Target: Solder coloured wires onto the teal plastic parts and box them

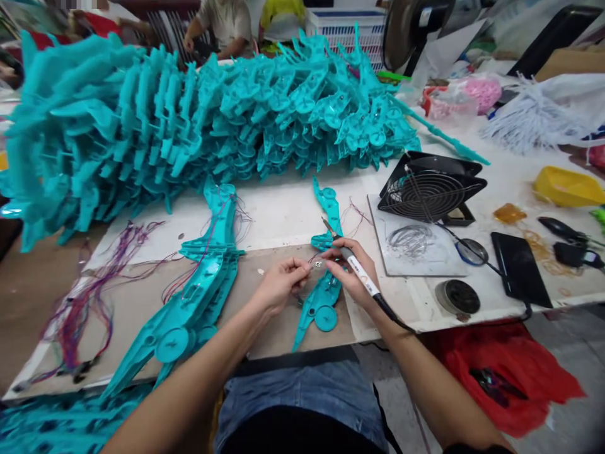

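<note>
My right hand [354,271] is closed round a white-and-black soldering iron [359,272], its tip pointing up and away from me. The fingertips of that hand also reach a small silvery part [318,264]. On its other side, my left hand [286,280] pinches this part between thumb and forefinger; thin wires show beside it. Below both hands lies a turquoise plastic shell piece [309,309] with a round disc, partly hidden by my fingers. More turquoise shell pieces [189,302] lie stacked to the left, with thin wires across them.
A long pile of turquoise pieces [212,113] spans the back. Bundled wires [85,302] lie left. At right are a black fan [432,186], a white board [401,261] with coiled solder wire [411,241], a round tin [457,297] and a yellow tray [567,186].
</note>
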{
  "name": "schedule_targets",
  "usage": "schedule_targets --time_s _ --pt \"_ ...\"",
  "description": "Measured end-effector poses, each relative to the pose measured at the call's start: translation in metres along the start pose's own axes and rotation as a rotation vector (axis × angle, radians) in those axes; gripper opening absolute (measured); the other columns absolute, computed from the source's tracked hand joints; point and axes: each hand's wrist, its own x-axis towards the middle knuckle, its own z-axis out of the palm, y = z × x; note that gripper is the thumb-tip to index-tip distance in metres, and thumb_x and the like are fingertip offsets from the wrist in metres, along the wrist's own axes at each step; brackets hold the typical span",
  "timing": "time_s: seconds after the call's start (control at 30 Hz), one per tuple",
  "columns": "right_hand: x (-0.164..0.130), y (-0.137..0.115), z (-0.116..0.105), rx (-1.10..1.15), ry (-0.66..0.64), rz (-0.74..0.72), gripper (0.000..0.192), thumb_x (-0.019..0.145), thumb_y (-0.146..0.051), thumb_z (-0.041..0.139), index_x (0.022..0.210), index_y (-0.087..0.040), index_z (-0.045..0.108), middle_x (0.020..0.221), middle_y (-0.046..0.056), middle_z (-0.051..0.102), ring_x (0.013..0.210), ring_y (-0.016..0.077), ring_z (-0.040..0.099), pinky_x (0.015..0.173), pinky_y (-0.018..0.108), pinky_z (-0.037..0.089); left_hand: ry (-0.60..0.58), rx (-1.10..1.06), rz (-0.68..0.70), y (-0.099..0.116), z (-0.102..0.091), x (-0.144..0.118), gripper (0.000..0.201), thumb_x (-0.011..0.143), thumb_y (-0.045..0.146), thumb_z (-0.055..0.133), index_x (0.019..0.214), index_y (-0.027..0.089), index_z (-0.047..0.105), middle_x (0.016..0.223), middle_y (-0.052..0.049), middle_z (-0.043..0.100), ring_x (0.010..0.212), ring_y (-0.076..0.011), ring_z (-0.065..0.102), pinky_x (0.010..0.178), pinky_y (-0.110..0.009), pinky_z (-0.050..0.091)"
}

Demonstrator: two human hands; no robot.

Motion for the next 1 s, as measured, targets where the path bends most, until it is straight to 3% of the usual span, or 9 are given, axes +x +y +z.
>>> schedule_targets --time_s 0.3,0.4,0.53,0.67,0.77,1.0 --pt "-0.014 0.003 0.007 -0.091 0.11 -0.033 0.028 0.081 -0.028 0.065 0.108 -0.025 0.057 0.084 -0.001 0.067 0.076 0.0138 0.064 0.071 0.027 0.053 -0.019 0.235 -0.028 0.008 0.013 0.007 0.025 0.062 0.035 0.081 0.069 0.015 0.067 0.051 0.005 0.05 0.046 -0.0058 0.037 0.044 -0.02 0.023" --pt "-0.023 0.004 -0.004 -0.173 0.147 -0.065 0.026 0.086 -0.035 0.061 0.109 -0.024 0.061 0.087 0.001 0.068 0.08 0.0154 0.065 0.075 0.029 0.053 -0.044 0.308 0.006 0.008 0.013 0.012 0.023 0.063 0.034 0.08 0.067 0.015 0.068 0.053 0.003 0.052 0.049 -0.0067 0.038 0.046 -0.02 0.025" --pt "-0.049 0.005 -0.026 -0.27 0.257 -0.177 0.035 0.093 -0.042 0.051 0.12 -0.023 0.063 0.09 0.006 0.068 0.083 0.0184 0.065 0.081 0.036 0.053 -0.075 0.39 0.007 0.003 0.013 0.019 0.023 0.063 0.037 0.078 0.069 0.016 0.07 0.055 0.002 0.055 0.049 -0.0082 0.041 0.047 -0.022 0.028" --pt "-0.078 0.004 -0.036 -0.315 0.307 -0.28 0.019 0.087 -0.023 0.06 0.104 -0.022 0.07 0.089 0.007 0.069 0.082 0.0201 0.065 0.074 0.036 0.053 -0.089 0.491 0.075 -0.006 0.017 0.026 0.02 0.063 0.033 0.076 0.067 0.015 0.069 0.061 0.0 0.061 0.053 -0.0094 0.046 0.05 -0.022 0.032" --pt "-0.09 0.006 -0.033 -0.286 0.326 -0.319 0.021 0.083 -0.01 0.059 0.097 -0.022 0.071 0.081 0.005 0.069 0.076 0.0186 0.064 0.066 0.034 0.053 -0.07 0.531 0.098 -0.011 0.02 0.029 0.017 0.064 0.029 0.074 0.064 0.014 0.066 0.061 -0.001 0.061 0.055 -0.0099 0.048 0.052 -0.022 0.035" --pt "-0.094 0.016 -0.028 -0.266 0.321 -0.344 0.023 0.082 -0.008 0.058 0.097 -0.02 0.071 0.078 0.006 0.067 0.073 0.0189 0.063 0.062 0.036 0.053 -0.054 0.561 0.116 -0.01 0.028 0.03 0.015 0.063 0.025 0.071 0.06 0.015 0.061 0.059 0.001 0.059 0.055 -0.0091 0.047 0.053 -0.022 0.037"
